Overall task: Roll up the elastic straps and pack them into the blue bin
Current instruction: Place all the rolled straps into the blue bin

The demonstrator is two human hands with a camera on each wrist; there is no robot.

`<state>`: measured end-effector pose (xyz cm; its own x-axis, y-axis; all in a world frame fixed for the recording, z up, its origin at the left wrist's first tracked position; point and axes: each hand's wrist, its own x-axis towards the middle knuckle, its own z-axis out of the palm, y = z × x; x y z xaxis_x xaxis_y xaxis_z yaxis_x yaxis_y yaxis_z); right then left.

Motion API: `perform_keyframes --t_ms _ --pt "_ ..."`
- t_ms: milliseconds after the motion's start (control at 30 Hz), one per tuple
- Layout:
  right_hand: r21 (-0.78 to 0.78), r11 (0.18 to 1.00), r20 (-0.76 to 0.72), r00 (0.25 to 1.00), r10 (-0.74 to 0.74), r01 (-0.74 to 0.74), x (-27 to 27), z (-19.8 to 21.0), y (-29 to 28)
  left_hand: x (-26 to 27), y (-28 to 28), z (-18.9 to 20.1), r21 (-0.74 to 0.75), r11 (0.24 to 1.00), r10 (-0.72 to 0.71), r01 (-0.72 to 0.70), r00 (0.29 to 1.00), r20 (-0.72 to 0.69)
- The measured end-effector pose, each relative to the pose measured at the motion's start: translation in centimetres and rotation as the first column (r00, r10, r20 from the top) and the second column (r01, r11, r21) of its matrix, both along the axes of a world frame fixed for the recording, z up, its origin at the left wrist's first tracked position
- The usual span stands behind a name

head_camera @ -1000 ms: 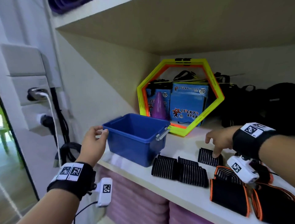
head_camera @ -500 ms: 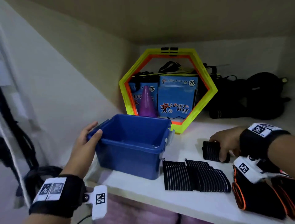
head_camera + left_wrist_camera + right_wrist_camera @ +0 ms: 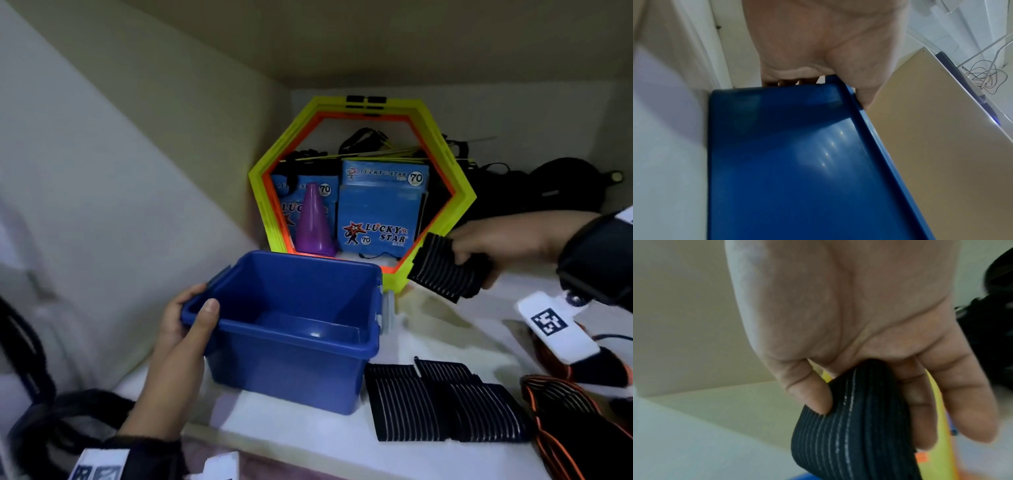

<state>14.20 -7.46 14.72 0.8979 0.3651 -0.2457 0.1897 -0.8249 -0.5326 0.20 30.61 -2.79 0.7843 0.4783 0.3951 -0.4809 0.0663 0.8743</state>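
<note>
Lifting a striped black strap (image 3: 442, 269) off the shelf at frame right, your right hand (image 3: 507, 240) now pinches it, left hand (image 3: 181, 329) gripping the empty blue bin (image 3: 291, 342) rim, so packing starts.

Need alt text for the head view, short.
A person's right hand holds a black striped elastic strap in the air beside an empty blue bin, whose left rim the left hand grips. More black striped straps lie flat on the white shelf in front; a yellow-orange hexagon frame stands behind.
</note>
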Motion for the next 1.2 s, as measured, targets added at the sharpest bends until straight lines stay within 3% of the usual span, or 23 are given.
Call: perform_keyframes --t_ms 67,133,233,333,500,733,1200 --pt "0.108 0.992 0.02 0.998 0.062 -0.064 -1.0 1.5 3.2 0.0 -0.2 0.1 0.002 1.0 0.001 -0.001 1.0 0.006" --pt "0.113 0.975 0.035 0.981 0.189 -0.191 -1.9 2.5 7.0 -0.1 -0.3 0.3 0.021 1.0 0.0 0.0 1.0 0.016" --pt "-0.049 0.932 0.039 0.931 0.362 -0.36 -2.2 3.0 12.6 -0.2 -0.7 0.4 -0.016 1.0 -0.019 0.019 0.999 0.032" --pt "-0.285 0.857 0.041 0.888 0.457 -0.428 -1.3 2.4 18.1 -0.3 -1.1 0.9 -0.028 1.0 -0.01 0.011 0.999 0.033" --pt "-0.466 0.802 -0.017 0.91 0.413 -0.373 0.9 -0.1 24.8 -0.2 -0.8 0.9 -0.022 1.0 0.002 -0.001 1.0 0.015" --pt "-0.506 0.764 -0.196 0.916 0.352 -0.401 2.3 -2.6 28.5 -0.2 0.2 0.2 0.018 1.0 -0.014 0.014 1.0 -0.009" --pt "-0.61 0.711 -0.145 0.931 0.334 -0.35 2.6 -5.9 29.9 0.0 0.4 -0.1 0.078 0.997 0.021 -0.022 1.0 0.006"
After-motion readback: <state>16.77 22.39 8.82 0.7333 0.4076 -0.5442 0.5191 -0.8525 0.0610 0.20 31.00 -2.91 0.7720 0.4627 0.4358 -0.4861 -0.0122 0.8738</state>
